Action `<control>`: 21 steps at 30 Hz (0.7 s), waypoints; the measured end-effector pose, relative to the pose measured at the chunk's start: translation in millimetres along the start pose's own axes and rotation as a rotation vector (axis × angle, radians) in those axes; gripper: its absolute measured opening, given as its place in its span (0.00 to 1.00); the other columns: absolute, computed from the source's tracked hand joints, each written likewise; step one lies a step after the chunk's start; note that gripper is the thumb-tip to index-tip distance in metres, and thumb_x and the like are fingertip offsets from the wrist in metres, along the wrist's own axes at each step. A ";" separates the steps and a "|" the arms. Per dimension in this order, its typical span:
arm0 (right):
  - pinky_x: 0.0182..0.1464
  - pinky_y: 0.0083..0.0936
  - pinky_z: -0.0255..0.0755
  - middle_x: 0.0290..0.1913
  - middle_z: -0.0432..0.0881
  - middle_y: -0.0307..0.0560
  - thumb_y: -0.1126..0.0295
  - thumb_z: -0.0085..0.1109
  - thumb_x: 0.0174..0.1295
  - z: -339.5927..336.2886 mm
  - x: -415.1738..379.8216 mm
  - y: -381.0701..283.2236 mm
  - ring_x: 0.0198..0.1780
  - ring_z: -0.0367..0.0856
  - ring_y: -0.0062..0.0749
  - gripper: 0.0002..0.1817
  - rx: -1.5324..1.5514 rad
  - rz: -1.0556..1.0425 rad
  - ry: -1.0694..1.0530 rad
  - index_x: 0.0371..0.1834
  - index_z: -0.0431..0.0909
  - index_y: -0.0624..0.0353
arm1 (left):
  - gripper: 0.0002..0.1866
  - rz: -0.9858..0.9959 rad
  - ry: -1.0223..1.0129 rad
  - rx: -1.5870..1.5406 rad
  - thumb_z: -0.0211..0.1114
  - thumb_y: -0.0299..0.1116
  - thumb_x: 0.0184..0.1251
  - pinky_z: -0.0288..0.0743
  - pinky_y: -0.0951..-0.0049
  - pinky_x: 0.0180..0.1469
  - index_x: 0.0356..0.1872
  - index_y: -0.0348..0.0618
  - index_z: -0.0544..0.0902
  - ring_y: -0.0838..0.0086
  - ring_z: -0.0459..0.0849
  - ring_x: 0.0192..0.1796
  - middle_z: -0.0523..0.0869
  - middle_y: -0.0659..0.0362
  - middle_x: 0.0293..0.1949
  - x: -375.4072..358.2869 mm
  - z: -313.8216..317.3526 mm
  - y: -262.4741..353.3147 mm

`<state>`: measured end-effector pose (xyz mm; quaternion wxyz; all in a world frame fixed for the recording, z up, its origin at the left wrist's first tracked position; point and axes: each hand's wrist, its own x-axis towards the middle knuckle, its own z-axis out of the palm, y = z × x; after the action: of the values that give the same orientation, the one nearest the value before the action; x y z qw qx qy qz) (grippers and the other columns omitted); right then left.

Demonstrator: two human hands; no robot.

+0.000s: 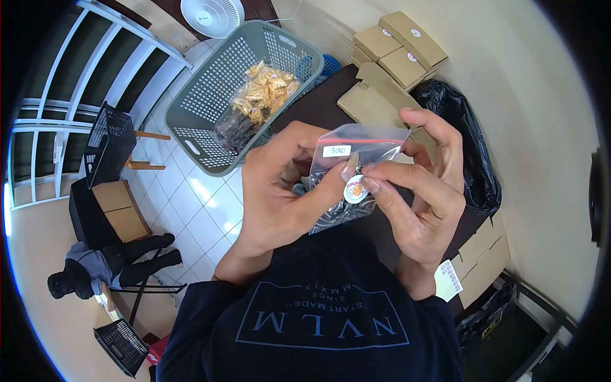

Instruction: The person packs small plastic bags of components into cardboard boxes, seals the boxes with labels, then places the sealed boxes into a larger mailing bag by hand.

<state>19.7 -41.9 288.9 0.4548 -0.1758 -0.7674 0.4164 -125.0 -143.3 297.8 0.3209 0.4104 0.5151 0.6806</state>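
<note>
Head view showed both bare hands raised in front of a dark shirt (pixel 321 312) printed with pale blue lettering, with a clear plastic bag (pixel 369 150) between them. The left hand (pixel 280 197) had its fingers curled round the bag's left side, thumb laid flat across the front, so its grasp was on the thin, glossy film. The right hand (pixel 429 197) pinched the edge of a round, white sticker (pixel 355 190) between thumb and one finger, while its uppermost finger stood raised beside the bag's top corner. The sticker lay over the front of the bag; whether it adhered there could not be told. A red strip (pixel 366 141) crossed the bag near its mouth, above a small white label (pixel 337 151) marked by hand, and dark, shiny, curved pieces (pixel 328 219) filled the lower part. Beyond stood a grey-green basket (pixel 207 86) of perforated plastic, holding crinkled yellow packets (pixel 264 89) and dark ones (pixel 235 130), on smooth, pale floor tiles (pixel 200 191). To its right, square-edged cardboard boxes (pixel 404 48) were stacked by a dark brown desk (pixel 316 105), near a wrinkled black liner (pixel 464 130).
</note>
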 end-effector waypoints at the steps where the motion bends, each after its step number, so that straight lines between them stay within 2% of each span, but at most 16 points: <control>1: 0.46 0.27 0.75 0.60 0.74 0.55 0.79 0.72 0.49 -0.5 -0.1 -0.5 0.56 0.77 0.35 0.08 0.000 0.012 -0.010 0.34 0.89 0.59 | 0.12 -0.002 -0.028 0.036 0.68 0.19 0.61 0.75 0.81 0.45 0.45 0.31 0.79 0.81 0.83 0.40 0.87 0.55 0.38 -0.2 -1.1 -1.3; 6: 0.50 0.29 0.74 0.60 0.73 0.58 0.79 0.68 0.53 -3.4 0.9 -0.3 0.57 0.76 0.37 0.05 0.126 0.154 -0.030 0.34 0.86 0.65 | 0.12 0.037 -0.094 0.099 0.68 0.17 0.61 0.75 0.79 0.46 0.45 0.31 0.80 0.80 0.83 0.41 0.87 0.54 0.39 0.5 -6.0 -12.0; 8: 0.52 0.29 0.73 0.59 0.73 0.59 0.78 0.66 0.55 -6.3 0.6 3.5 0.57 0.75 0.37 0.05 0.146 0.181 -0.036 0.34 0.85 0.66 | 0.09 0.053 -0.096 0.110 0.65 0.19 0.65 0.79 0.78 0.44 0.45 0.31 0.79 0.79 0.86 0.41 0.88 0.55 0.37 1.4 -6.8 -15.0; 11: 0.56 0.29 0.70 0.57 0.73 0.56 0.76 0.61 0.60 -5.7 -2.7 7.6 0.57 0.73 0.35 0.05 0.235 0.202 0.053 0.34 0.81 0.68 | 0.11 -0.016 -0.047 0.034 0.67 0.17 0.62 0.76 0.78 0.47 0.45 0.30 0.79 0.79 0.83 0.43 0.87 0.54 0.39 0.6 -6.6 -17.0; 15: 0.55 0.30 0.70 0.56 0.71 0.56 0.75 0.59 0.62 -12.9 -9.1 12.8 0.53 0.74 0.36 0.05 0.212 0.187 0.062 0.34 0.80 0.68 | 0.09 0.018 -0.040 0.071 0.64 0.19 0.66 0.78 0.80 0.42 0.46 0.31 0.79 0.81 0.85 0.40 0.87 0.55 0.38 1.8 -7.8 -20.8; 17: 0.51 0.29 0.71 0.51 0.74 0.53 0.76 0.57 0.63 -12.9 -17.8 17.8 0.49 0.76 0.33 0.05 0.342 0.306 0.163 0.31 0.78 0.68 | 0.08 0.013 0.005 0.077 0.63 0.21 0.69 0.77 0.81 0.41 0.46 0.30 0.79 0.82 0.84 0.39 0.87 0.55 0.37 5.2 -10.9 -21.6; 18: 0.51 0.29 0.71 0.51 0.74 0.53 0.76 0.57 0.63 -13.6 -24.9 23.9 0.49 0.76 0.33 0.05 0.347 0.300 0.160 0.31 0.78 0.68 | 0.08 0.019 0.009 0.081 0.63 0.21 0.69 0.77 0.81 0.41 0.46 0.30 0.79 0.82 0.84 0.39 0.87 0.55 0.37 6.9 -12.2 -22.2; 20: 0.46 0.27 0.71 0.46 0.78 0.51 0.73 0.57 0.65 -14.1 -45.6 42.5 0.46 0.77 0.30 0.08 0.169 0.446 -0.079 0.30 0.75 0.68 | 0.07 -0.032 0.090 0.027 0.62 0.23 0.71 0.76 0.81 0.41 0.46 0.30 0.79 0.83 0.82 0.40 0.87 0.56 0.37 8.8 -13.5 -25.0; 21: 0.44 0.27 0.71 0.44 0.79 0.50 0.70 0.58 0.66 -10.1 -55.4 51.1 0.47 0.77 0.29 0.11 0.150 0.417 -0.184 0.30 0.75 0.68 | 0.07 -0.037 0.079 0.065 0.62 0.24 0.72 0.75 0.81 0.41 0.45 0.31 0.79 0.83 0.82 0.40 0.86 0.57 0.38 8.9 -16.7 -27.4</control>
<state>51.7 -42.8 219.9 0.2989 -0.2575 -0.7195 0.5715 -143.5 -135.7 271.2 0.2993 0.3837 0.5566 0.6733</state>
